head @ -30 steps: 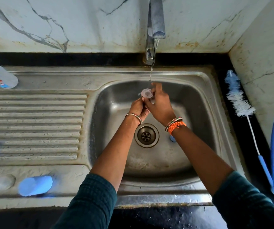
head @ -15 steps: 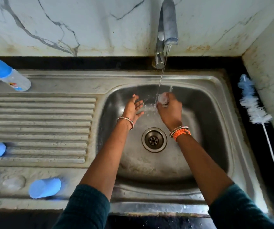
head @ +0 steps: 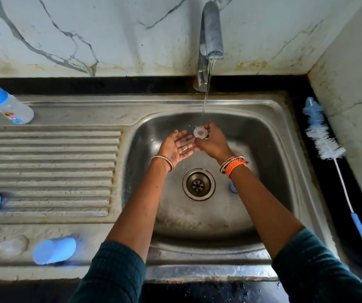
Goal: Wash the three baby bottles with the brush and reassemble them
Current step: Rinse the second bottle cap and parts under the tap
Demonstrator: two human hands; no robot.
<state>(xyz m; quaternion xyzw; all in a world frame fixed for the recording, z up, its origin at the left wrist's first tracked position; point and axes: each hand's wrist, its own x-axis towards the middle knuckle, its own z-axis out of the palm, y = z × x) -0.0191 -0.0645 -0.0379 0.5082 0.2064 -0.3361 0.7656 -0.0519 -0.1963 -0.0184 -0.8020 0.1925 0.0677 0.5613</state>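
Right hand [head: 214,142] pinching small clear silicone teat [head: 200,132] under thin tap stream [head: 206,101]; left hand [head: 176,146] flat, spread alongside. Wet, slippery: could squirt free toward round steel drain [head: 198,184] below.

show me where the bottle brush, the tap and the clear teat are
bottle brush [head: 322,136], head view, on its white bristles
tap [head: 211,29], head view, on the spout's upper bend
clear teat [head: 200,132], head view, on its round base, held in the right hand [head: 214,143]

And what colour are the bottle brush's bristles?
White, blue at the tip; the bottle brush shows in the head view.
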